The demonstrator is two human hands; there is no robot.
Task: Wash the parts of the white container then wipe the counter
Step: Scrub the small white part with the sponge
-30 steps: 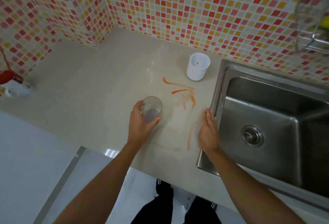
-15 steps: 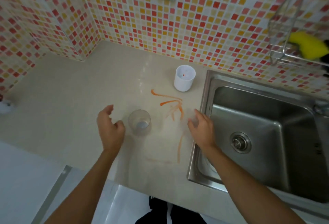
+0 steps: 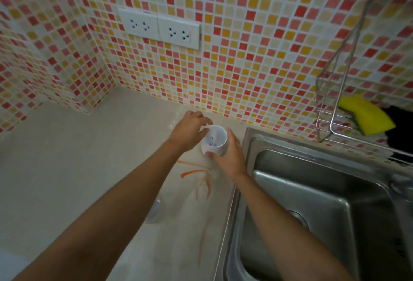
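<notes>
- Nearest, a clear glass tumbler (image 3: 154, 211) stands on the pale stone bench (image 3: 55, 169), mostly hidden under the left forearm, so it may hold something or nothing.
- Past it, orange smears (image 3: 196, 176) streak the bench just beside the stainless steel sink (image 3: 312, 202).
- The small white plastic container (image 3: 214, 140) stands at the back of the bench, near the tiled wall and the sink's corner (red specks show inside it).
- The right hand (image 3: 230, 153) curls its fingers round the container's side; the left hand (image 3: 190, 131) has its fingers spread loosely at the rim, touching or nearly so.
- Step in hand, I judge: picking up the container to wash. Next comes carrying it over the sink.
- Farther off, a yellow sponge (image 3: 366, 116) lies in a wire rack (image 3: 330, 93), and white wall sockets (image 3: 159, 28) sit above.
- No readable writing or brand anywhere.
</notes>
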